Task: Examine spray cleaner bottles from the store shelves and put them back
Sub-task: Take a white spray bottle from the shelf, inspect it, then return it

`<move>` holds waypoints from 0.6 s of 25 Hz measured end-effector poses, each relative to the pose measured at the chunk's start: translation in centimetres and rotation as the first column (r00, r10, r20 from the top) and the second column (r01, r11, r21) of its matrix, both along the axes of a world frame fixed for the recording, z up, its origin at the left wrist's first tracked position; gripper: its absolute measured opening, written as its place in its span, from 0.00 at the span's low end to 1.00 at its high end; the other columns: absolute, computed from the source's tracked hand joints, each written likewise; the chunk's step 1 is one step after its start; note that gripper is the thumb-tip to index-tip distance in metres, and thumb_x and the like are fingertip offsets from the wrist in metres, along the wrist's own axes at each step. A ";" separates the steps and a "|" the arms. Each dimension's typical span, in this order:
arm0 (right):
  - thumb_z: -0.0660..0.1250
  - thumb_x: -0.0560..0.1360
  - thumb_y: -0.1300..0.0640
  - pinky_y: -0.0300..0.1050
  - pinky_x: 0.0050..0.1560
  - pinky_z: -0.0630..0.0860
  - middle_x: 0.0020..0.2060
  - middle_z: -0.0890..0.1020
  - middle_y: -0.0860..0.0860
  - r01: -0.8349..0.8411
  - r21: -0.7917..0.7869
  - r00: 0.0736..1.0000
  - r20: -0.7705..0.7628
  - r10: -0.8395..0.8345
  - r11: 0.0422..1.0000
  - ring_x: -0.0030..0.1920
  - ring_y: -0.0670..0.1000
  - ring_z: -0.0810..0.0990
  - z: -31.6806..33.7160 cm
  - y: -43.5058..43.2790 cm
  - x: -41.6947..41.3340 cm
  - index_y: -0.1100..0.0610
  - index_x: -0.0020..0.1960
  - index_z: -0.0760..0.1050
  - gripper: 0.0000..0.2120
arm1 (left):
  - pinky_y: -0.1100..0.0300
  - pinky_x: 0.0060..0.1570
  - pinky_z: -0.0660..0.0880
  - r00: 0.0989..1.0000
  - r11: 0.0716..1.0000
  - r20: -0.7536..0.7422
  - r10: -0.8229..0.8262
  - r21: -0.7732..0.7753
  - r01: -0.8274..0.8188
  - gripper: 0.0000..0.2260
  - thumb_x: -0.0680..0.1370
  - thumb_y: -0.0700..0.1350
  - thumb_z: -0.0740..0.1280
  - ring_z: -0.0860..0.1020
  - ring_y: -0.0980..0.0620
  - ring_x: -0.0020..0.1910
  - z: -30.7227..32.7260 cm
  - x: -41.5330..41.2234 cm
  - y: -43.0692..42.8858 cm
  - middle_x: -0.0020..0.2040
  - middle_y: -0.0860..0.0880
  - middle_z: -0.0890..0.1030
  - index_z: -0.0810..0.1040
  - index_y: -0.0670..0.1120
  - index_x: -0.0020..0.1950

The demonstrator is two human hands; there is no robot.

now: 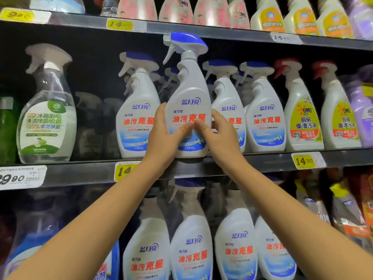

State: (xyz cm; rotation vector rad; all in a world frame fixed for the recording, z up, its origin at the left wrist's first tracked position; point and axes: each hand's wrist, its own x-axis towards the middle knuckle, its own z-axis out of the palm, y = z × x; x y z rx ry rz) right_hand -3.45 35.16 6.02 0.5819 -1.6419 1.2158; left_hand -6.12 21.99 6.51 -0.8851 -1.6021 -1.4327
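Hands both clasped on white plastic spray bottle with blue trigger head (189,91): left hand (167,136) curled round one flank, right hand (220,136) curled round the other, thumbs laid across the printed label and nearly meeting. Bottle upright, label outward, base at front lip of grey metal shelf ledge (80,172); cannot tell whether resting on ledge or held just above it. Forward of the matching white blue-capped bottles (137,110) set further back on same ledge, either side of an open slot. Step in hand judged as either drawing out for examination or seating back; not decidable from this view. For either: keep two-sided grip low on the body, to hold weight of liquid between the palms; keep upright, no tilt toward the nozzle. If returning: slide base straight back along ledge into the slot, minding trigger head under upper shelf edge (222,33) above the ledge and against neighbouring triggers. Probable risk: nudging neighbours, toppling the row. Finish flush with row, label facing out. If examining: lift clear of ledge before turning; rotate by walking fingers round, never loosing both thumbs together. Smooth plastic, likely slippery: firm squeeze, short of denting the wall.
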 end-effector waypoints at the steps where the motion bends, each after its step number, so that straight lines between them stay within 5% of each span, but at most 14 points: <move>1: 0.65 0.78 0.51 0.41 0.48 0.80 0.53 0.82 0.48 0.028 -0.007 0.999 -0.030 -0.028 1.000 0.50 0.44 0.81 -0.2 -0.2 -0.2 0.55 0.62 0.73 0.15 | 0.57 0.55 0.78 0.999 0.999 -0.017 0.032 -0.008 -0.032 0.28 0.74 0.52 0.71 0.78 0.58 0.54 -0.1 -0.1 0.0 0.57 0.54 0.79 0.65 0.50 0.71; 4: 0.65 0.79 0.50 0.40 0.51 0.79 0.53 0.80 0.46 0.086 -0.034 0.993 -0.083 -0.089 0.996 0.52 0.46 0.79 -0.7 -0.6 -0.7 0.54 0.67 0.69 0.18 | 0.53 0.57 0.76 0.968 0.967 -0.084 0.237 -0.077 -0.243 0.34 0.72 0.58 0.70 0.78 0.53 0.56 -0.1 0.0 0.0 0.60 0.49 0.79 0.63 0.48 0.74; 8: 0.64 0.79 0.50 0.49 0.63 0.73 0.63 0.78 0.51 0.158 -0.031 0.981 -0.105 -0.161 0.987 0.63 0.49 0.75 -1.1 -0.8 -1.3 0.57 0.72 0.66 0.24 | 0.50 0.56 0.73 0.733 0.747 -0.265 0.626 -0.067 -0.662 0.37 0.73 0.64 0.62 0.71 0.45 0.65 -1.4 0.4 0.2 0.69 0.45 0.73 0.62 0.43 0.75; 11: 0.64 0.78 0.50 0.51 0.62 0.73 0.61 0.76 0.52 0.198 -0.050 0.972 -0.117 -0.202 0.979 0.61 0.49 0.74 -1.0 -0.9 -1.6 0.57 0.72 0.67 0.25 | 0.51 0.50 0.74 0.696 0.728 -0.302 0.652 -0.008 -0.685 0.34 0.74 0.62 0.62 0.71 0.43 0.63 -1.9 0.4 0.2 0.67 0.44 0.73 0.67 0.42 0.73; 15: 0.66 0.77 0.51 0.51 0.59 0.75 0.58 0.75 0.52 0.237 -0.075 0.964 -0.109 -0.244 0.969 0.58 0.50 0.74 -0.8 -1.2 -1.7 0.56 0.71 0.68 0.24 | 0.49 0.58 0.69 0.693 0.726 -0.296 0.657 0.004 -0.687 0.31 0.74 0.57 0.68 0.73 0.43 0.63 -1.9 -0.2 0.0 0.67 0.44 0.75 0.69 0.43 0.71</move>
